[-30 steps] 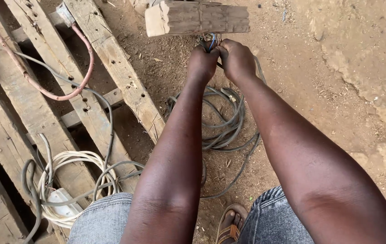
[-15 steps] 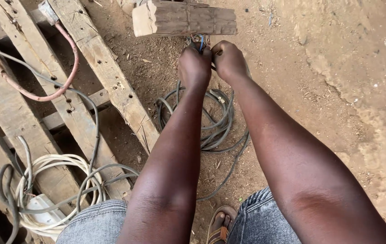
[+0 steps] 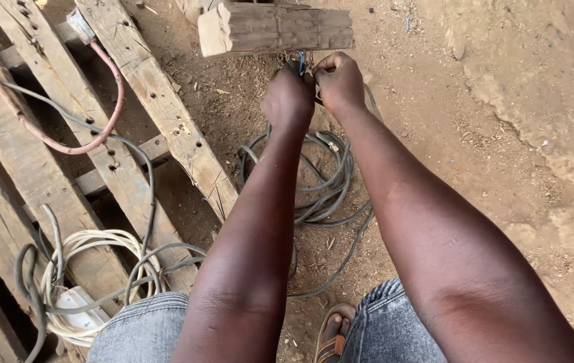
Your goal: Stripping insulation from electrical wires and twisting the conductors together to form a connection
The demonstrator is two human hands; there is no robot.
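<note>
I see thin blue wire ends (image 3: 300,62) pinched between both hands at twelve o'clock, just under the rough wooden block (image 3: 277,28). My left hand (image 3: 289,99) and right hand (image 3: 341,82) touch, each grip closed narrow on the strands, which run upright. Below, at six o'clock, grey rubbery cable coils (image 3: 320,178) lie on dusty earth; splintery pallet planks (image 3: 159,107) stretch off at nine o'clock.

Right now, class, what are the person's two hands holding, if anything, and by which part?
Both the left hand and right hand pinch thin wire ends just below the wooden block; exactly where the fingers grip is hidden.
</note>
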